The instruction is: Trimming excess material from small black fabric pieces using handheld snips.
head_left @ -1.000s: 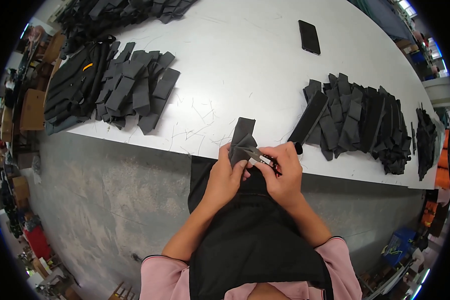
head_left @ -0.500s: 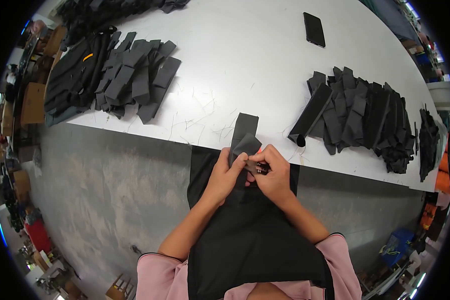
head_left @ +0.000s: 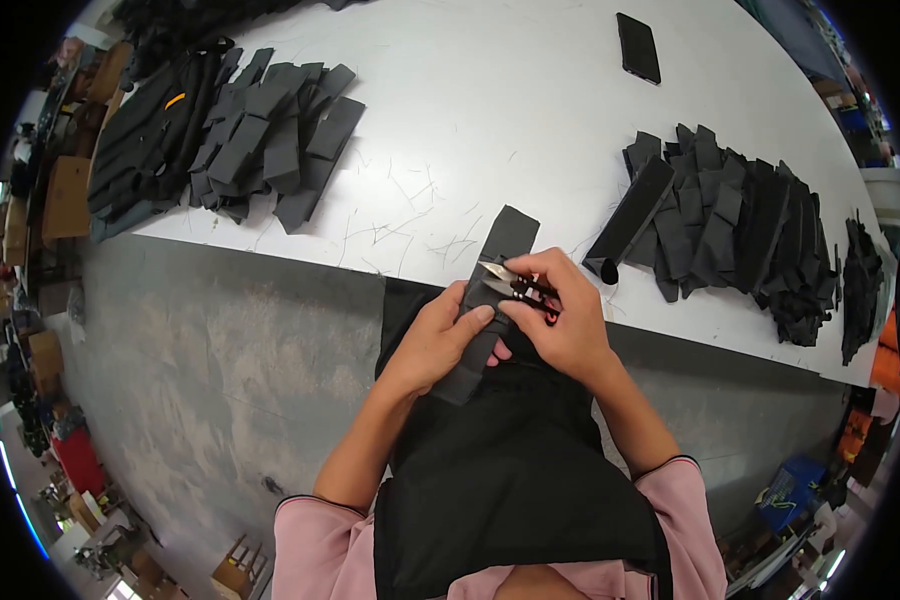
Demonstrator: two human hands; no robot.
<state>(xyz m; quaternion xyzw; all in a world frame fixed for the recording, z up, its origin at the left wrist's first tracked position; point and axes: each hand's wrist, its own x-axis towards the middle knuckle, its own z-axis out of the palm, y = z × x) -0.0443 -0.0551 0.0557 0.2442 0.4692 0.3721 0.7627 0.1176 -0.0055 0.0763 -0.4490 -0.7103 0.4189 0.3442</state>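
My left hand (head_left: 438, 338) grips a long dark grey fabric strip (head_left: 510, 234), thumb on top and fingertips showing beneath its right edge. The strip slants from over the table's front edge down toward my black apron. In my right hand (head_left: 570, 310) is a pair of thread snips (head_left: 500, 281) with silver blades and black handles. The blades are parted and point left, over the strip just above my left thumb. Whether they touch the fabric I cannot tell.
A pile of dark fabric strips (head_left: 710, 215) lies right on the white table (head_left: 530, 110), another pile (head_left: 275, 130) left, beside folded black fabric pieces (head_left: 155, 150). Loose threads (head_left: 395, 205) are scattered mid-table. A black phone (head_left: 638, 48) lies at the far right.
The fabric strip, earlier folded over at my hands, now lies flatter and slanted. My right hand has turned, bringing the snips' blades into plain view above the strip.
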